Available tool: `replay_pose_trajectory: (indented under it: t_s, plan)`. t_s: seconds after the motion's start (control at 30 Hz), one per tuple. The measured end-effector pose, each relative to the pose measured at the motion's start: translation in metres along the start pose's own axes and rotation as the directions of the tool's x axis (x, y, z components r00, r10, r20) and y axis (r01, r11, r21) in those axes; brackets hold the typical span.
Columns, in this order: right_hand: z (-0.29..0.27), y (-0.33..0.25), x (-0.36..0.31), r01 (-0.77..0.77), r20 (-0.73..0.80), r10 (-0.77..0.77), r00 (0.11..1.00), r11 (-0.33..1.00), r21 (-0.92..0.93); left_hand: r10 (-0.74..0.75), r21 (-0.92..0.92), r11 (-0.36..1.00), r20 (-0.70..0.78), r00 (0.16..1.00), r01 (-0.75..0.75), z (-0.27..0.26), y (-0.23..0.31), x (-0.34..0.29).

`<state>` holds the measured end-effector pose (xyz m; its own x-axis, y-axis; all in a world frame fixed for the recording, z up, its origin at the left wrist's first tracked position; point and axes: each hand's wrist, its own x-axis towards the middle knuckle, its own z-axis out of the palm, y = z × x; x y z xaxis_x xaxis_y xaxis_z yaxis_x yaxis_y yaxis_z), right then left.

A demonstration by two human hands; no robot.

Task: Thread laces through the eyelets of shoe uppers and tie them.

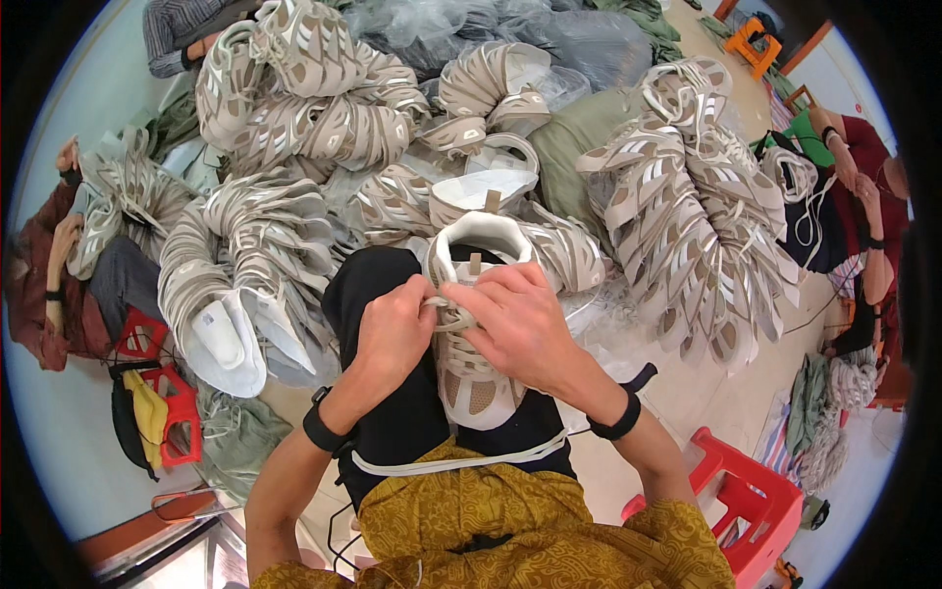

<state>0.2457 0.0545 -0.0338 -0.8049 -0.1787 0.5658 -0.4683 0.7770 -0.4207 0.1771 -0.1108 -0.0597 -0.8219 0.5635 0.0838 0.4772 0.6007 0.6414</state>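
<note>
A beige and white sneaker upper [481,393] rests on my lap between my knees, toe toward me and collar away. My left hand [392,329] is closed in a pinch on the cream shoelace [450,318] at the upper's left side. Across the upper's throat lies my right hand [517,319], its fingers bent and pressed together on the same lace close to the left fingertips. Lace rows run over the front part below the hands. The exact grip of the right fingertips is partly hidden.
Stacked sneaker uppers lie in rows at the left [240,236], the right [687,216] and the far side [314,128]. Grey plastic bags [559,44] sit behind. A red stool [751,501] stands at my right. Other people work at both sides.
</note>
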Motion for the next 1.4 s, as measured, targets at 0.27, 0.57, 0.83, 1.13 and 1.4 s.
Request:
replay_pose_trajectory:
  t_s: [0.27,0.57,0.83,1.13,1.4]
  plan:
    - [0.008,0.005,0.004,-0.092,0.091,0.085,0.992,0.993,0.073,-0.211,-0.574,0.724,0.343,0.915,0.382,-0.031,-0.008,-0.018]
    - [0.039,0.002,0.008,0.073,0.047,-0.079,0.996,0.990,0.119,-0.011,-0.685,0.666,0.387,0.922,0.295,-0.038,0.000,-0.057]
    - [0.023,-0.038,0.009,0.354,-0.018,-0.360,0.933,0.908,0.225,-0.278,-0.752,0.493,0.340,0.898,0.437,-0.045,-0.014,-0.034]
    - [0.031,-0.060,-0.013,0.455,0.041,-0.484,0.874,0.846,0.278,-0.271,-0.429,0.706,0.572,0.774,0.564,-0.025,0.001,-0.015]
    - [0.029,-0.003,0.008,0.070,-0.011,-0.071,0.997,0.938,0.339,0.098,-0.398,0.915,0.393,0.914,0.073,-0.068,0.013,-0.075]
